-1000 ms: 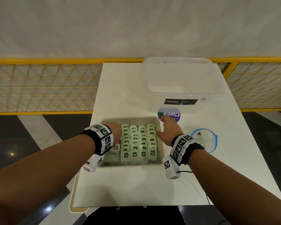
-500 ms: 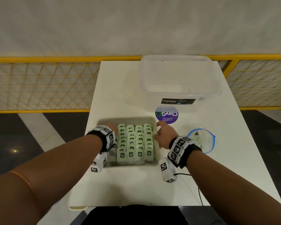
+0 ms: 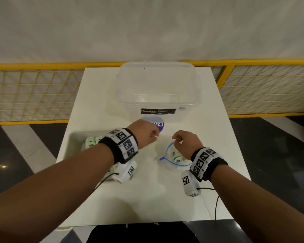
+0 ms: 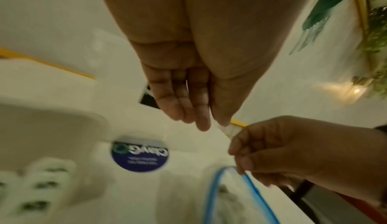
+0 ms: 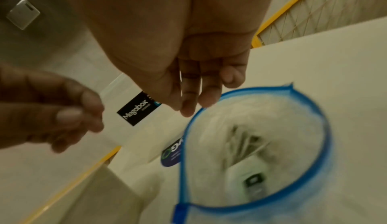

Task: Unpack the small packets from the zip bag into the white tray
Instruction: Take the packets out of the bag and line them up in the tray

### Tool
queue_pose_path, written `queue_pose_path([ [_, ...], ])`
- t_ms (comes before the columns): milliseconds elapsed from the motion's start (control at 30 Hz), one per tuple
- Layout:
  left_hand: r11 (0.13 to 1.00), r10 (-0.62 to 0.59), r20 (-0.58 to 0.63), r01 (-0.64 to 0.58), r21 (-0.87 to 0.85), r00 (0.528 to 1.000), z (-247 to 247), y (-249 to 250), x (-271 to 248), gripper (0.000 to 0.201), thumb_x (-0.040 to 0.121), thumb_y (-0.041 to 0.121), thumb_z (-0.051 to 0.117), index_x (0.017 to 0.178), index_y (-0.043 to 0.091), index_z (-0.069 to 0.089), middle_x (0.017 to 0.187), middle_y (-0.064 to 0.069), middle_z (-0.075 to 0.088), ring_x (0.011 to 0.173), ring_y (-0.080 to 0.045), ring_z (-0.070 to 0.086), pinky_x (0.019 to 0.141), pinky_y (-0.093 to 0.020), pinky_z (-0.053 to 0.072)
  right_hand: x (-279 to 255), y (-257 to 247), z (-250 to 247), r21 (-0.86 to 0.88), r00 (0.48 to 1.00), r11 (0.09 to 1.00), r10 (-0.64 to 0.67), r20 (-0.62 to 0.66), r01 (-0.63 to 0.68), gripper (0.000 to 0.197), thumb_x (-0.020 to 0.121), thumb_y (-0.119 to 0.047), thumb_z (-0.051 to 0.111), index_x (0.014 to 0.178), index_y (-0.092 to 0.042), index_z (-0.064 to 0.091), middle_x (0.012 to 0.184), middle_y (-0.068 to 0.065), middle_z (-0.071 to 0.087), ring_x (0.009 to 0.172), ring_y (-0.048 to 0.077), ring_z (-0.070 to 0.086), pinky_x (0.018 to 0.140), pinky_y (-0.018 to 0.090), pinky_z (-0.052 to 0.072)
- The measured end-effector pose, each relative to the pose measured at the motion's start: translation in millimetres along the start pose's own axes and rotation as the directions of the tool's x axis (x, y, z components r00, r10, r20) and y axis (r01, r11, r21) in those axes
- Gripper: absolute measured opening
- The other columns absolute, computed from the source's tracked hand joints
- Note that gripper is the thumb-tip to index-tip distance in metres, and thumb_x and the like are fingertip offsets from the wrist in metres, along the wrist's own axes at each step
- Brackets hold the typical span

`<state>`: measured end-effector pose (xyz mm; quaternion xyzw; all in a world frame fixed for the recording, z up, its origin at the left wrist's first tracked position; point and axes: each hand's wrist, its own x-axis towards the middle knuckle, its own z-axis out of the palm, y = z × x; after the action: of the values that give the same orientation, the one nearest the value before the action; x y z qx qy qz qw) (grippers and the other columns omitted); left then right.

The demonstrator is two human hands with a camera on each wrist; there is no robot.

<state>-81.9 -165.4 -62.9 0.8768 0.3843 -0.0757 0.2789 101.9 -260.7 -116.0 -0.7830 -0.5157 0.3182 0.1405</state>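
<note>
The white tray (image 3: 72,139) sits at the table's left and holds rows of small green packets (image 3: 90,142); my left forearm hides most of it. To its right lies the clear zip bag (image 3: 167,151) with a blue zip rim, mouth open, and a few packets (image 3: 176,157) inside. My right hand (image 3: 178,140) pinches the far side of the blue rim (image 5: 314,111). My left hand (image 3: 152,135) hovers just left of the bag, fingers curled. In the left wrist view its thumb (image 4: 222,116) meets a clear strip of the bag's lip that stretches to my right hand (image 4: 272,153).
A large clear Megabox container (image 3: 158,92) stands at the back of the table. A round blue sticker (image 3: 159,125) lies just in front of it. A yellow mesh fence (image 3: 33,95) runs behind the table. A black cable (image 3: 216,204) trails by my right wrist.
Both hands left the tray and moved right to the zip bag. My right hand took hold of the blue rim, and my left hand crossed over the tray's right edge.
</note>
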Motion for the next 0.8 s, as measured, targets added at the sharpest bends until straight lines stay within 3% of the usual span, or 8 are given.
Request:
queue_pose_path([
  [67,0.994,0.066,0.011,-0.065,-0.082,0.998,22,32,16,0.020,0.090,0.017,0.059,0.106,0.016,0.070,0.098,-0.003,0.071,0.091,-0.022,0.065,0.085,-0.030,0.050,-1,22,-9,-0.076,1.000,0.997,0.007,0.006,-0.006,0.023,0.086,-0.013,0.052,0.101,-0.021,0.066,0.102,0.002,0.068,0.094,0.024,0.062,0.080,0.029,0.048],
  [167,0.995,0.094,0.076,-0.090,-0.052,0.993,51,59,36,0.025,0.089,0.013,0.058,0.111,0.017,0.070,0.104,-0.003,0.072,0.094,-0.021,0.065,0.087,-0.030,0.050,-2,44,-14,-0.217,0.995,0.974,-0.037,0.090,0.056,0.030,0.080,-0.020,0.066,0.110,-0.024,0.065,0.110,0.001,0.061,0.105,0.024,0.055,0.088,0.033,0.047],
  [300,0.994,-0.044,0.157,0.028,0.102,0.987,82,64,56,0.033,0.090,0.021,0.059,0.124,0.020,0.062,0.120,-0.006,0.065,0.109,-0.027,0.060,0.094,-0.033,0.047,2,67,-4,-0.314,0.976,0.940,-0.068,0.208,0.132,0.058,0.072,-0.038,0.073,0.125,-0.021,0.056,0.127,0.005,0.049,0.117,0.028,0.046,0.097,0.043,0.045],
  [433,0.985,-0.158,0.168,0.142,0.102,0.973,101,52,59,0.034,0.088,0.024,0.063,0.121,0.014,0.060,0.117,-0.009,0.065,0.107,-0.030,0.061,0.092,-0.036,0.048,20,84,19,-0.296,0.958,0.946,-0.046,0.282,0.133,0.073,0.051,-0.063,0.060,0.114,-0.029,0.052,0.116,-0.001,0.052,0.114,0.024,0.047,0.093,0.037,0.047],
  [500,0.978,-0.206,0.169,0.197,0.072,0.964,106,47,59,0.040,0.087,0.023,0.066,0.124,0.012,0.058,0.120,-0.009,0.064,0.108,-0.029,0.060,0.094,-0.036,0.048,31,97,32,-0.265,0.952,0.956,-0.042,0.303,0.127,0.080,0.045,-0.068,0.054,0.116,-0.030,0.050,0.116,-0.005,0.050,0.116,0.021,0.045,0.096,0.035,0.045],
  [633,0.964,-0.248,0.166,0.260,-0.055,0.955,113,40,62,0.045,0.084,0.022,0.071,0.126,0.014,0.056,0.123,-0.005,0.062,0.104,-0.024,0.061,0.078,-0.027,0.047,26,95,26,-0.190,0.951,0.968,-0.103,0.290,0.163,0.088,0.055,-0.058,0.071,0.130,-0.021,0.043,0.129,0.000,0.047,0.124,0.023,0.041,0.105,0.037,0.038],
  [733,0.970,-0.214,0.128,0.226,-0.087,0.968,116,39,63,0.044,0.079,0.023,0.076,0.120,0.023,0.059,0.118,-0.001,0.061,0.097,-0.020,0.061,0.086,-0.030,0.048,25,96,22,-0.133,0.953,0.978,-0.121,0.278,0.163,0.086,0.064,-0.042,0.080,0.136,-0.014,0.041,0.134,0.005,0.047,0.125,0.026,0.041,0.106,0.034,0.035],
  [800,0.980,-0.186,0.114,0.192,-0.046,0.976,118,40,62,0.043,0.077,0.024,0.076,0.117,0.028,0.059,0.116,0.001,0.055,0.096,-0.020,0.058,0.088,-0.031,0.046,23,95,17,-0.106,0.956,0.982,-0.121,0.266,0.154,0.080,0.062,-0.041,0.081,0.129,-0.014,0.045,0.128,0.005,0.052,0.119,0.027,0.048,0.098,0.034,0.040],
])
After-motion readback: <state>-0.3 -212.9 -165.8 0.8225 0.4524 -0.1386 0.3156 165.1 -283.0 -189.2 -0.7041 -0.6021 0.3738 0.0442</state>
